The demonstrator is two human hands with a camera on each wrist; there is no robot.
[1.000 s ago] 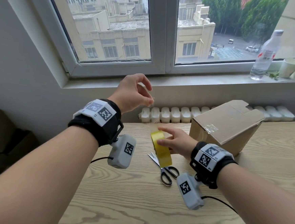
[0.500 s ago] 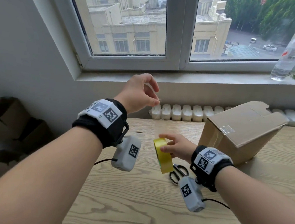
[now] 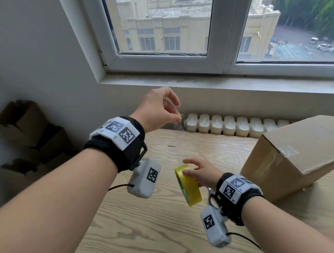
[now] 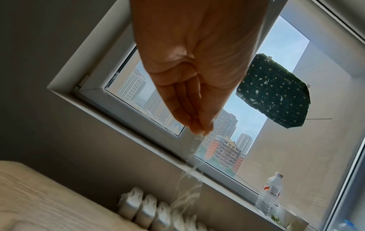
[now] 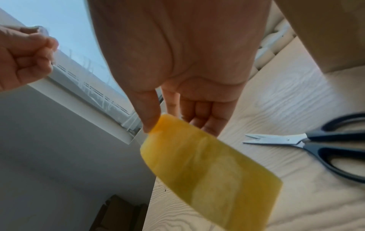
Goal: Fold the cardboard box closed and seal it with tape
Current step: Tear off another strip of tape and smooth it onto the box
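My right hand [image 3: 191,166] holds a yellow tape roll [image 3: 188,185] on edge above the wooden table [image 3: 153,235], thumb on one rim and fingers on the other side. In the right wrist view the tape roll [image 5: 207,165] fills the centre. My left hand [image 3: 177,117] is raised above and left of it, pinching the free end of the clear tape strip [image 3: 180,125]. The left wrist view shows the tape strip [image 4: 190,176] hanging down from the pinching left hand [image 4: 200,130]. The cardboard box [image 3: 299,156] sits tilted at the right, apart from both hands, with clear tape [image 3: 288,151] on its near top edge.
Black-handled scissors [image 5: 316,140] lie on the table under my right wrist, mostly hidden in the head view. A white radiator [image 3: 232,125] runs behind the table below the window sill. Flattened brown boxes [image 3: 31,135] lie on the floor to the left.
Both hands have drifted left, away from the box, still holding the roll and the tape end. The view has swung left, so the box now sits at the right edge.
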